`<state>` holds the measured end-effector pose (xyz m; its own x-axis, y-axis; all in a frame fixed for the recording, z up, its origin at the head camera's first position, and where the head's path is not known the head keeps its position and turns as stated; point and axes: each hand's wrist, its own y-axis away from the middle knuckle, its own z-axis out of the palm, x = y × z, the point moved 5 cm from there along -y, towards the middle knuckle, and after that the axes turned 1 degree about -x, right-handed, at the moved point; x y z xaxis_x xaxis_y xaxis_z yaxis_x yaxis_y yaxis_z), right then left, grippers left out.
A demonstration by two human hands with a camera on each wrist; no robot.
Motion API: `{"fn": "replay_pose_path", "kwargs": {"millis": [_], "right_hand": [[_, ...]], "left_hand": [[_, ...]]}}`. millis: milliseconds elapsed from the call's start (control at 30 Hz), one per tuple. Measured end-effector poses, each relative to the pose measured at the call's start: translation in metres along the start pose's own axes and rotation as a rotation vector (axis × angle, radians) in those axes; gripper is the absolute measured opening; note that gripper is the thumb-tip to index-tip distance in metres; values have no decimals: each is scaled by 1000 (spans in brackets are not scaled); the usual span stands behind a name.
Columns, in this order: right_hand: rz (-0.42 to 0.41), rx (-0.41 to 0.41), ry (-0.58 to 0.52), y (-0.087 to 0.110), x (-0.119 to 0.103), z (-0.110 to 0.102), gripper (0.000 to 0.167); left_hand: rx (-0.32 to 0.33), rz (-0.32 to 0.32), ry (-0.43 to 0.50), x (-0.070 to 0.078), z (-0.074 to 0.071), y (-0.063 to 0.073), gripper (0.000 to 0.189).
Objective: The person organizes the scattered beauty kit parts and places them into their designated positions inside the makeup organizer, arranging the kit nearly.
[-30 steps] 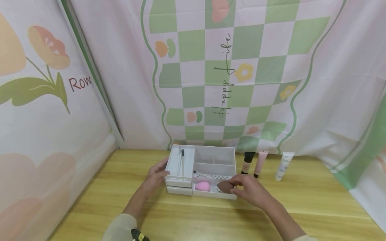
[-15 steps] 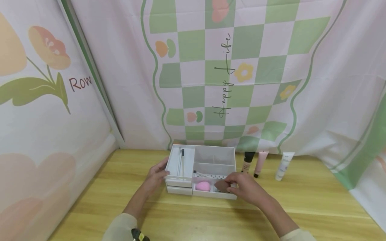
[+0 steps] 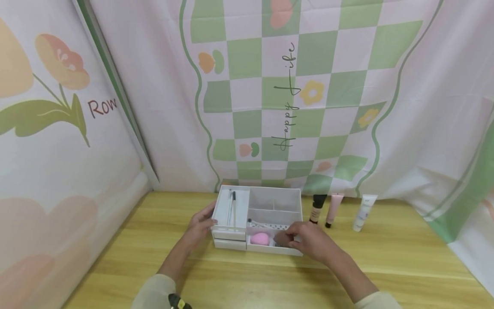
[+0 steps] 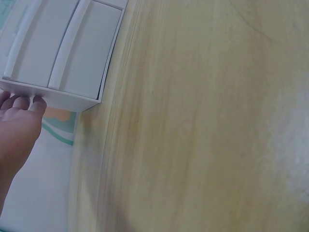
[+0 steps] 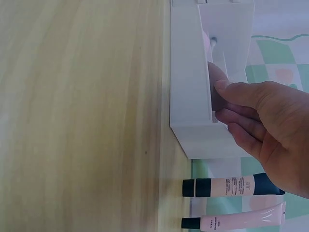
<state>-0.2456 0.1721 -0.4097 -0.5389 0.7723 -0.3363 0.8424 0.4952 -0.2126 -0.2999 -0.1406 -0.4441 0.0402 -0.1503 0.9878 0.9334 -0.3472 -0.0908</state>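
Brown sponge point(image 3: 282, 239) sat in the front compartment of the white box point(image 3: 266, 249) in the head view, pinched by the right grip point(image 3: 314, 241). In the left wrist view, the left grip point(image 4: 19, 128) touched the box's side, fingers relaxed, seemingly a useful brace. In the right wrist view, thumb and fingers parted narrowly around the sponge; a light squeeze seemed best.
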Motion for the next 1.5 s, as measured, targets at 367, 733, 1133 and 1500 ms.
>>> {"fn": "replay_pose_path", "kwargs": {"millis": [367, 733, 1133, 1500], "right_hand": [[-34, 17, 54, 2, -1, 4, 17], [-85, 50, 103, 3, -1, 6, 19], [-97, 38, 135, 4, -3, 5, 14], [-101, 53, 142, 5, -5, 5, 13]], "left_hand": [[-6, 1, -3, -1, 0, 0, 74], [-14, 15, -8, 0, 0, 1, 73], [33, 23, -19, 0, 1, 1, 73], [18, 25, -22, 0, 0, 0, 73]]}}
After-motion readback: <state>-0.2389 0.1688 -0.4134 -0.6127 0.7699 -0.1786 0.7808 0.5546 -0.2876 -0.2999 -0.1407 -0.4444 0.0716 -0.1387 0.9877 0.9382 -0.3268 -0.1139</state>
